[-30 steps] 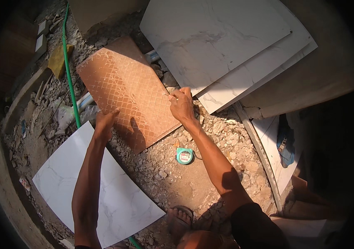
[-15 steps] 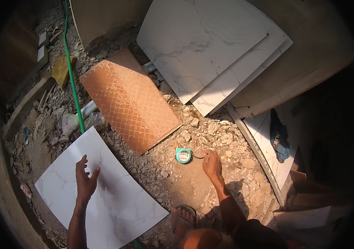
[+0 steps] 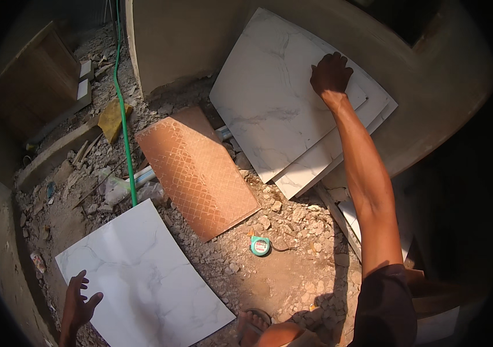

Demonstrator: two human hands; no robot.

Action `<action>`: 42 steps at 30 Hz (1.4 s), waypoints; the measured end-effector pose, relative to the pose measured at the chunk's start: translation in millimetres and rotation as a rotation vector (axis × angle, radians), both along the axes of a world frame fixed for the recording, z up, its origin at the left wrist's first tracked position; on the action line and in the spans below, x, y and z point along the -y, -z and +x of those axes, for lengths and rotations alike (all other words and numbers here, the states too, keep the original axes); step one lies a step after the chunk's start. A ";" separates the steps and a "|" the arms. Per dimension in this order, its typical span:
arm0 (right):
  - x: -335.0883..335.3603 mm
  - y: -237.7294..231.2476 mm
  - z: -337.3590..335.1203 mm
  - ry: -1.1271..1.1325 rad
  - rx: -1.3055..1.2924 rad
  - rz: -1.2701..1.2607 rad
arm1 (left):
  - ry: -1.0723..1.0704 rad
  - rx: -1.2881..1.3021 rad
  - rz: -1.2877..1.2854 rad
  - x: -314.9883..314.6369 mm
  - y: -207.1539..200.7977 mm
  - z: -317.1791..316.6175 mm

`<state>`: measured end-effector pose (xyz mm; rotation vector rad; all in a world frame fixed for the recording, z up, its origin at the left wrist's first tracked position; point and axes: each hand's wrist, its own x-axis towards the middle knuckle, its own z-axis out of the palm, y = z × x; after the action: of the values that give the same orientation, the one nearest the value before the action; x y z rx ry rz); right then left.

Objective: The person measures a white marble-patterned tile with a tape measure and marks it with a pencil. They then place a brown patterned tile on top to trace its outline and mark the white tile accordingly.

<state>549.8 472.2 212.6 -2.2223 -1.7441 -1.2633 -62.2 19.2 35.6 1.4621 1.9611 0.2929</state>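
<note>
Three or so white marbled tiles (image 3: 269, 98) lean in a stack against the wall at the upper right. My right hand (image 3: 331, 74) is at the upper edge of the front one, its fingers bent over that edge. Another white marbled tile (image 3: 160, 277) lies at the lower left. My left hand (image 3: 80, 303) hovers by this tile's left side, fingers apart, holding nothing. Between the tiles, a green tape measure (image 3: 260, 246) rests on the dirt, a short dark strap trailing from it.
A brown tile with a ridged grid back (image 3: 200, 173) lies on rubble in the middle. A green hose (image 3: 122, 110) runs down the left side, past a yellow piece (image 3: 110, 120). My sandalled foot (image 3: 252, 327) is at the bottom. Broken stones (image 3: 298, 217) cover the ground.
My right hand has left the tape measure's strap and reached up to the leaning tiles. My left hand has moved down and left. The view has shifted, so the scene sits lower.
</note>
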 end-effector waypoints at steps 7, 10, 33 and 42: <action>-20.8 0.8 -1.6 0.049 0.024 0.128 | -0.201 0.027 -0.031 65.0 -21.3 -27.6; -22.8 -6.5 0.8 0.105 -0.033 0.077 | -0.220 0.072 -0.052 65.8 -18.8 -34.1; -13.0 -61.5 11.0 -0.449 -0.535 -0.353 | -0.181 -0.030 -0.037 62.8 -41.1 -2.7; 117.7 -57.5 2.6 -0.470 -0.786 -0.227 | -0.007 0.046 -0.024 -4.2 -38.3 54.4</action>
<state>552.4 354.5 270.2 -1.8228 -1.9085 -0.0675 -7.8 23.4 73.9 1.4218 1.9268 0.3026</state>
